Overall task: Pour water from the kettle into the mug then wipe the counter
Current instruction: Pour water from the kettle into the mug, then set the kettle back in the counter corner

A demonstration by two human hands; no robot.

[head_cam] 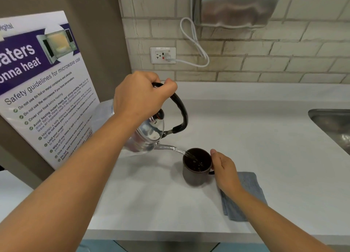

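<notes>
My left hand (141, 96) grips the black handle of a shiny steel kettle (149, 136) and holds it above the counter, tilted to the right. Water runs from its thin spout into a dark brown mug (196, 174) that stands on the white counter (246, 138). My right hand (224, 168) holds the mug by its handle on the right side. A folded grey cloth (250, 187) lies flat on the counter just right of the mug, partly under my right forearm.
A steel sink (333, 126) is set into the counter at the right edge. A microwave safety poster (41, 85) leans on the left wall. A wall socket (162, 55) with a white cable sits on the tiled back wall, below a steel dispenser (236, 5).
</notes>
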